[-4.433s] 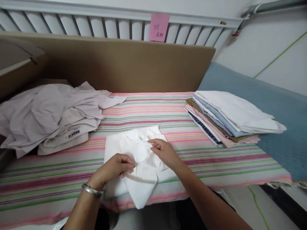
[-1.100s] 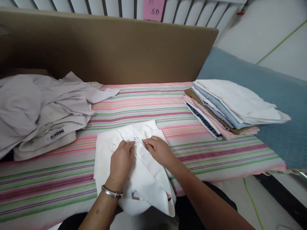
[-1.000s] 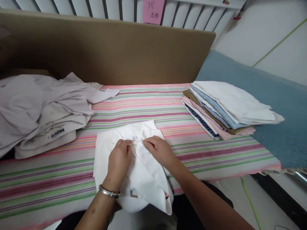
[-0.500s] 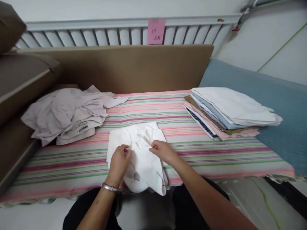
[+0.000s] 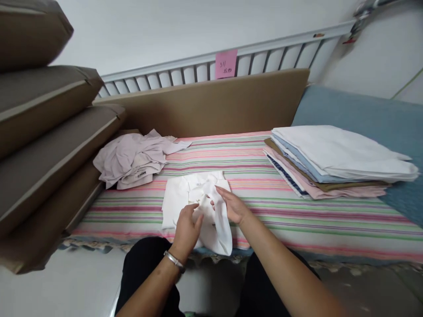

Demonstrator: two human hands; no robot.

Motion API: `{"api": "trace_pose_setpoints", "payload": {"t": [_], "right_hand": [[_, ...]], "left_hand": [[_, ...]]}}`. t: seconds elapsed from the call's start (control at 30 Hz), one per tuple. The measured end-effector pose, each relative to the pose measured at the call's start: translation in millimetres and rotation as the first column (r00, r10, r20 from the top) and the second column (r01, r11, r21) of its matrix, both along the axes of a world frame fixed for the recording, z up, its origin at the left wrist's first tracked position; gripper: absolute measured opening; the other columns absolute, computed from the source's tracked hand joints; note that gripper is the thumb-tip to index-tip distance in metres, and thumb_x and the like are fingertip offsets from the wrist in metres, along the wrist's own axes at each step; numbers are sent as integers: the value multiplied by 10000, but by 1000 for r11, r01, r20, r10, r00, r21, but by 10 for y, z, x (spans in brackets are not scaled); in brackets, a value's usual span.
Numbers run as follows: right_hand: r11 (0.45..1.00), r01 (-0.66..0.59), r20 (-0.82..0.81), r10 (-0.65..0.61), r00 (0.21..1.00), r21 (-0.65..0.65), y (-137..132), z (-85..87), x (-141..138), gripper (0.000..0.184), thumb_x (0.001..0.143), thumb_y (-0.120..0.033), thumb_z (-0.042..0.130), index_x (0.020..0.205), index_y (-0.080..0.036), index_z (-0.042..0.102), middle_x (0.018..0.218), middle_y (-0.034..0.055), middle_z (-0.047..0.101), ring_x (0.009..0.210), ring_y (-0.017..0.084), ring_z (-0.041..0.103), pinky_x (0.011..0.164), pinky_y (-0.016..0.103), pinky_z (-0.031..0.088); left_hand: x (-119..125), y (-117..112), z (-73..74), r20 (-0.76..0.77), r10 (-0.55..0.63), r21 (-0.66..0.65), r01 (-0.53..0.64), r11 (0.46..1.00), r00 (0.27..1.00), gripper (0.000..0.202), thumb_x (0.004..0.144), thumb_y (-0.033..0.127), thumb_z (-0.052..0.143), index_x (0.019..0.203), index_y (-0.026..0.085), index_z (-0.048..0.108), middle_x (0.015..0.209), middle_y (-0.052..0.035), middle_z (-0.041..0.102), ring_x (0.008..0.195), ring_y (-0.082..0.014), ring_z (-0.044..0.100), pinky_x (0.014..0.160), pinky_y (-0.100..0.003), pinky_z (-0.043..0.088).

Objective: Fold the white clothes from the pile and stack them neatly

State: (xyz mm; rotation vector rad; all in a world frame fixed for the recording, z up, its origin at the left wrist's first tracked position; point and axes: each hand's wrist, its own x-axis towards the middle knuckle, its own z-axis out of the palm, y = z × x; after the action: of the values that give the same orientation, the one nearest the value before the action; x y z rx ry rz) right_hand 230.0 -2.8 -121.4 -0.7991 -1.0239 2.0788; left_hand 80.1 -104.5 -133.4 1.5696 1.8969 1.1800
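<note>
A white collared shirt, partly folded, lies in front of me on the striped cloth, its collar pointing away. My left hand, with a silver bangle at the wrist, rests low over the shirt's front, thumb and fingers apart. On the right side, my right hand has the shirt's front edge between thumb and fingers, and that strip of fabric is raised and curls down toward me. Some of the right fingers are hidden behind the cloth.
A crumpled heap of pale garments lies at the left beside stacked brown cushions. Folded clothes form a pile at the right. Behind stand a brown board and a radiator with a pink note. The striped cloth ends near my knees.
The view has swung left, showing more cushions. My left hand's fingers have spread from a pinch near the shirt's front. My right hand has turned and raised the shirt's front edge.
</note>
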Motion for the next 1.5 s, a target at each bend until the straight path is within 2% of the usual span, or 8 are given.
{"api": "trace_pose_setpoints", "payload": {"t": [0.13,0.23,0.47,0.73,0.97,1.1,1.27,1.5], "right_hand": [[972,-227,-87,231,969,55,-102,138,124,413,672,-302,684,1048,-191,557,816,20,642,579,101,562,543,218,448],[874,-473,-32,479,877,114,-216,196,142,463,647,-306,712,1067,-165,579,870,35,643,707,129,599,661,244,466],[660,-729,197,702,684,181,-259,131,130,351,653,-292,710,968,-155,636,838,0,637,743,117,592,681,226,443],[978,-154,413,83,907,142,-123,-112,102,231,712,-358,618,816,-163,548,680,2,585,523,97,560,447,199,418],[918,-88,777,-273,567,387,-107,-418,-136,179,664,-322,635,691,-180,531,587,-19,537,529,109,527,480,207,353],[854,-124,743,-357,566,505,-193,-423,-181,189,664,-281,594,557,-182,474,543,-23,526,609,129,531,543,213,364],[941,338,198,-327,924,-27,-363,-173,-190,96,712,-279,557,725,-192,520,683,2,633,642,154,592,596,256,458],[850,223,11,-248,969,-478,-630,136,-221,158,815,-269,516,806,-119,563,555,29,615,446,139,552,510,258,464]], "left_hand": [[24,96,123,433,105,-186,-24,982,895,358,745,450,538,925,148,603,920,-96,627,803,-199,572,697,-320,455],[114,110,224,791,130,-285,172,943,597,497,750,579,470,893,122,603,769,-77,633,651,-168,574,590,-281,438],[215,64,154,907,189,-261,151,953,377,190,649,237,663,771,132,563,571,-7,590,598,-168,598,583,-263,444],[117,12,70,920,327,-334,-4,943,214,51,799,167,507,787,174,457,572,4,567,499,-118,555,556,-260,460],[126,32,38,936,323,-327,10,945,143,104,823,204,483,742,183,422,517,33,503,384,-72,441,463,-213,415],[81,16,-1,913,378,-383,3,924,153,107,806,229,513,745,172,446,540,22,526,369,-72,435,413,-205,390],[-2,-48,-69,892,424,-429,2,903,156,115,829,220,461,743,144,468,558,-6,558,353,-67,437,382,-199,378],[-134,-34,7,882,405,-418,3,909,241,79,823,202,446,818,129,476,608,-29,588,378,-73,470,383,-194,374]]}}
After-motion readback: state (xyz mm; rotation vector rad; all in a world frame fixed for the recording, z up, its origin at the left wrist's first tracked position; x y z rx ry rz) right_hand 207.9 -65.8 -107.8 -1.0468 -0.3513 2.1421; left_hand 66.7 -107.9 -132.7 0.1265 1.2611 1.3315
